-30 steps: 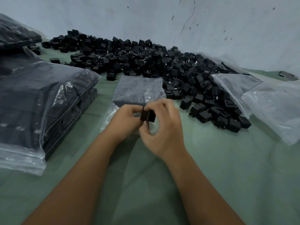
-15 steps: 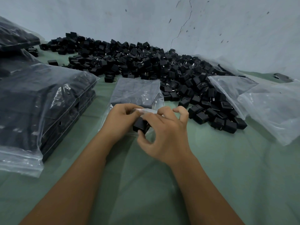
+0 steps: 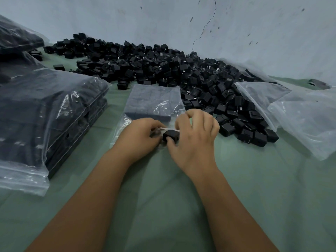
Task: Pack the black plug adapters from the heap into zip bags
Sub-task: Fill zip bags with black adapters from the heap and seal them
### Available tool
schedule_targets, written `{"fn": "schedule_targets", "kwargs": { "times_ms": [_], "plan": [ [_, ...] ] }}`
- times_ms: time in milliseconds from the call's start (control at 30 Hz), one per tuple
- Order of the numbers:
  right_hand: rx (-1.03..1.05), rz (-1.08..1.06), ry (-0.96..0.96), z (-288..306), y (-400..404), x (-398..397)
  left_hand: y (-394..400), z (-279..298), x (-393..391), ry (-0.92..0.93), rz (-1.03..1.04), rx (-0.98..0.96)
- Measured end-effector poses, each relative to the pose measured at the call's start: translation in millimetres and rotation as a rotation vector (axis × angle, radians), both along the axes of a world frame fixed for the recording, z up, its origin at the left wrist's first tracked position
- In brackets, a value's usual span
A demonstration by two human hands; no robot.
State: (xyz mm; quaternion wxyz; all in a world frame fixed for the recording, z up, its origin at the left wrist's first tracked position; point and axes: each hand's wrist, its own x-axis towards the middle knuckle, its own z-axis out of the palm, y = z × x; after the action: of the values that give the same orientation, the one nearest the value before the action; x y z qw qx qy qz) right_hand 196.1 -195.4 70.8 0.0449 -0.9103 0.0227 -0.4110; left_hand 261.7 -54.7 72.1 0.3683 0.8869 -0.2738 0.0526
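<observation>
The right hand pinches one black plug adapter between thumb and curled fingers, right at the open mouth of a clear zip bag lying flat on the green tabletop. The left hand has its grip closed on the near edge of that bag's mouth, fingers curled round the plastic. Inside the bag, a flat layer of adapters already fills the far part. Behind and to the right of the bag spreads the heap of loose black adapters, reaching back to the pale wall. On the left lies a stack of filled zip bags; on the right, well apart from the hands, lie empty clear bags.
</observation>
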Motion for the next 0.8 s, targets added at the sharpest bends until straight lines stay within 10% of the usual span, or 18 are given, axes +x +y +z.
{"fn": "schedule_targets", "kwargs": {
  "times_ms": [533,800],
  "plan": [
    [0.27,-0.188,0.3,-5.3,-17.2,8.9,-6.5,-1.2,-0.4,-0.227,-0.054,0.005],
    [0.112,-0.24,0.413,7.5,-18.8,28.8,-15.4,-12.4,3.3,-0.174,-0.013,0.301]
  ]
}}
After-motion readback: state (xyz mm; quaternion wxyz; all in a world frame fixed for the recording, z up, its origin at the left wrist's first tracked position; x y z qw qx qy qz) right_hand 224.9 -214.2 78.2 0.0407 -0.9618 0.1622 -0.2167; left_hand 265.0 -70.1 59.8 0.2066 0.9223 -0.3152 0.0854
